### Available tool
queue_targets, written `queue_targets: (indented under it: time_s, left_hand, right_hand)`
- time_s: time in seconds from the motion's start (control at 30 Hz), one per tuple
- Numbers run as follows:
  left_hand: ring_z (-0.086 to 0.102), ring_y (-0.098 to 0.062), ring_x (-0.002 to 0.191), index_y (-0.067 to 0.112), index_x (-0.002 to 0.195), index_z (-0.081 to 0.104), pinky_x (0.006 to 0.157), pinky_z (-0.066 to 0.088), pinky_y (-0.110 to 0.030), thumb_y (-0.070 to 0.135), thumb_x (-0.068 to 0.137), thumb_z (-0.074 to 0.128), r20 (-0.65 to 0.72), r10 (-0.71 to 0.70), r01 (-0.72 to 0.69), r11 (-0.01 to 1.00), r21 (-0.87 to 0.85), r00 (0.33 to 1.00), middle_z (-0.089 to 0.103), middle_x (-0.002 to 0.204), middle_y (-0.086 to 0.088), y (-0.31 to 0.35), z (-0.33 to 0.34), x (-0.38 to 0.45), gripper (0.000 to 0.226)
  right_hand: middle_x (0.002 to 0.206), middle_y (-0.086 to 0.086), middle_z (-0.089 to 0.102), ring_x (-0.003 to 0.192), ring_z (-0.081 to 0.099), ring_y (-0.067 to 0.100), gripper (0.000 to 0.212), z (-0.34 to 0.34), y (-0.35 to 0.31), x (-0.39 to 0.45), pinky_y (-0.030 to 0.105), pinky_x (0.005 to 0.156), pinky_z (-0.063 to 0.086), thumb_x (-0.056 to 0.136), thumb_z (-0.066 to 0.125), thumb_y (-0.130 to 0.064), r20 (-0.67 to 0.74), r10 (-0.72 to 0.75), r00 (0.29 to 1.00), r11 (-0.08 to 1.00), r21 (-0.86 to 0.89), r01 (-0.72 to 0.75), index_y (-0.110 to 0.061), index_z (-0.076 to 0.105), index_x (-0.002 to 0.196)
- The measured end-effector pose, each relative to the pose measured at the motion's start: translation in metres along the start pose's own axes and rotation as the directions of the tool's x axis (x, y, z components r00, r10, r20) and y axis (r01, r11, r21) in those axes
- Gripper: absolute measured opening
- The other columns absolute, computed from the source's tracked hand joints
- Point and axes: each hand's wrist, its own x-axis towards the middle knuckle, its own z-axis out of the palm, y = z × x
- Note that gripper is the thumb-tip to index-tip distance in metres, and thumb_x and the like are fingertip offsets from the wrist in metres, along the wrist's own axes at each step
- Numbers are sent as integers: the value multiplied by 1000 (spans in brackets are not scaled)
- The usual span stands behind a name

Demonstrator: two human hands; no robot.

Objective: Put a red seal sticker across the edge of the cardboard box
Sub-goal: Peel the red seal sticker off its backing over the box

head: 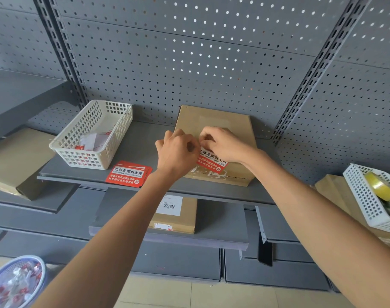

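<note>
- Nearest the camera, at the lower left corner, sits a round blue-rimmed bowl (16, 282) holding red and clear scraps.
- Two bare forearms reach up and away from the viewer toward the middle grey metal shelf (132, 152).
- On a lower grey shelf, between the forearms, lies a flat brown cardboard parcel with a white barcode label (178, 215).
- At the right edge, a white perforated plastic basket (367, 201) rests tilted on brown cardboard and holds a yellow tape roll (380, 185).
- On the middle shelf's front lies a small stack of red seal stickers with white and black print (129, 173), just left of the left wrist.
- Behind that stack stands a white plastic lattice basket (94, 134) with white and red paper pieces inside.
- Left hand (178, 152) has its fingers curled, the fingertips pinching at the upper left corner of the red seal sticker (211, 163).
- Right hand (220, 144) is likewise curled, fingers pinching the sticker's top edge beside the left fingertips.
- That sticker lies tilted over the front top of the brown cardboard box (225, 123), its lower end reaching the front edge, where torn white residue shows.
- The cardboard box rests on the middle shelf, its far end against the grey pegboard back wall (189, 63).
- At far left, another brown cardboard box (14, 161) rests on the neighbouring shelf.
</note>
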Motion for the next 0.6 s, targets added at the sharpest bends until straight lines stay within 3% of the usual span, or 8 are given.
queue_targets:
  time_s: [0.07, 0.2, 0.4, 0.6]
  left_hand:
    - [41, -20, 98, 28, 85, 73, 83, 23, -36, 28, 91, 58, 15, 11, -11, 1000, 3, 1000, 57, 98, 8, 0, 0, 0, 16]
    - [38, -21, 99, 28, 85, 72, 82, 21, -35, 27, 93, 57, 47, -4, 4, 1000, 6, 999, 56, 99, 9, -1, 0, 1, 17]
    - [40, -23, 104, 28, 90, 68, 84, 22, -37, 34, 95, 53, 87, -3, -2, 999, 47, 996, 57, 105, 7, -2, 2, 4, 17]
    - [38, -22, 104, 33, 86, 58, 84, 23, -39, 57, 91, 56, 152, 6, -18, 997, 74, 988, 54, 100, 8, 1, -3, 8, 24]
  right_hand:
    - [98, -6, 66, 88, 63, 11, 8, -5, 5, -5, 27, 71, 49, 96, 64, -24, -9, -16, 1000, 997, 73, 17, -21, 67, 102]
    - [96, -3, 60, 82, 57, 10, 10, -7, 10, -10, 21, 70, 42, 89, 74, -25, -3, -45, 999, 998, 32, 46, -18, 72, 95]
    - [91, -5, 55, 79, 52, 12, 8, -5, 7, -10, 25, 67, 39, 93, 69, -21, 0, -11, 1000, 1000, 27, 11, -18, 70, 86]
    - [92, -6, 51, 76, 49, 6, 15, -4, 2, -10, 23, 62, 36, 98, 59, -15, 16, 16, 1000, 1000, -14, -16, -18, 63, 84]
